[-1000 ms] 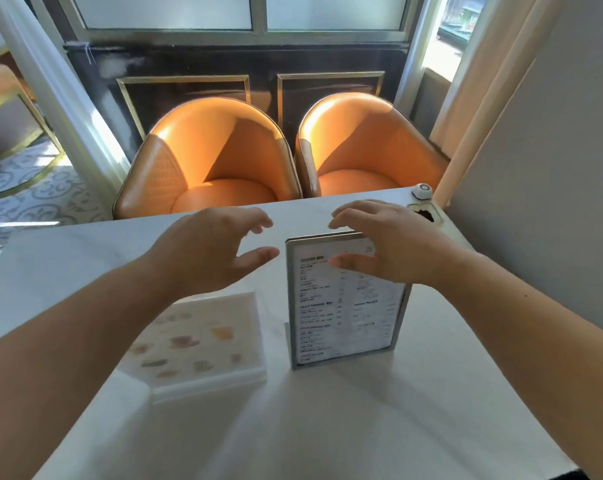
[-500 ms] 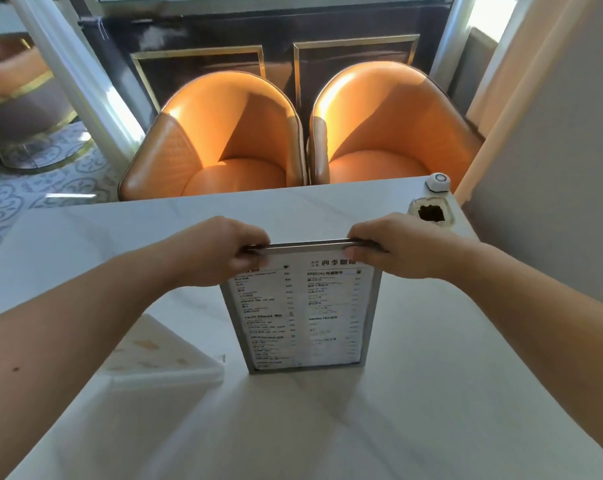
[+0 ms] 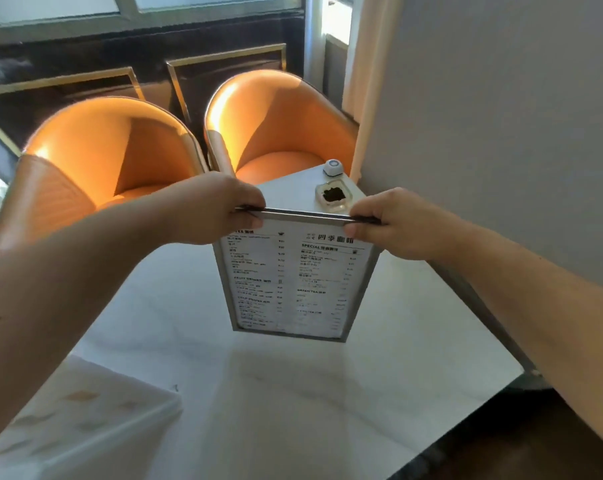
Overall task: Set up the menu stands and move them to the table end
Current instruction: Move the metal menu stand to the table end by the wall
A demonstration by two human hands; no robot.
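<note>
A metal-framed menu stand (image 3: 293,282) with a printed drinks list hangs upright a little above the white table (image 3: 414,341). My left hand (image 3: 210,209) grips the left end of its top edge. My right hand (image 3: 393,225) grips the right end of that same edge. A second stand (image 3: 82,420), clear acrylic with pictures of drinks, lies near the table's front left, below my left forearm.
A square glass ashtray (image 3: 333,195) with dark contents and a small white call button (image 3: 333,167) sit at the table's far right corner. Two orange armchairs (image 3: 102,161) stand past the far edge. A grey wall (image 3: 501,133) runs along the right side.
Both hands closed on the framed stand's top edge and lifted it off the table, carrying it towards the far right corner. The acrylic stand stays behind at the front left.
</note>
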